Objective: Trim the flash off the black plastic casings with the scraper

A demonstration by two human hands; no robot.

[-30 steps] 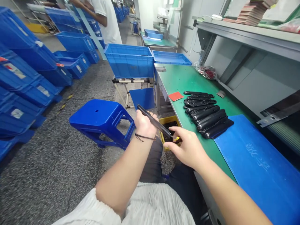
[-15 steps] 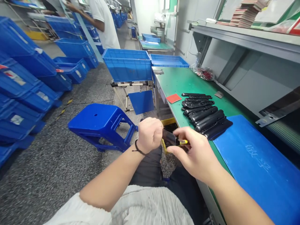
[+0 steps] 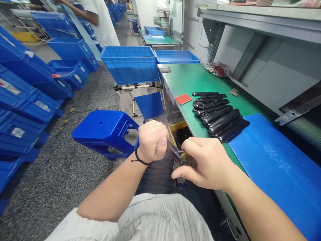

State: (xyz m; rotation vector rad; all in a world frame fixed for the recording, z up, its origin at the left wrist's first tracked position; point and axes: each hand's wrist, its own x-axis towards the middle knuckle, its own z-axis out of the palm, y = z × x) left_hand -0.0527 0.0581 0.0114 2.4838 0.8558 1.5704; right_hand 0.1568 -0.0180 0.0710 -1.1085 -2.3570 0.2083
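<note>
My left hand [image 3: 153, 141] is wrapped round a long black plastic part [image 3: 173, 151], whose end juts out toward my right hand. My right hand [image 3: 204, 162] is closed on a small knife; its thin bright blade [image 3: 178, 152] lies against the end of the part. Most of the knife's handle is hidden by my fingers, and my right thumb is stretched out below the part. On the bench to the right lies a row of several similar black plastic parts [image 3: 220, 118].
Below my hands stands a yellow bin [image 3: 177, 126] with dark scraps inside. A blue stool [image 3: 102, 125] is at the left. The green bench [image 3: 183, 78] carries a red card [image 3: 183, 99] and a blue sheet [image 3: 276, 157]. Blue crates and a person in white are farther back.
The black part has tilted, its end now pointing lower. My right hand has turned, so the knife's yellow piece is hidden and its blade shows at the part's end. The view has shifted slightly.
</note>
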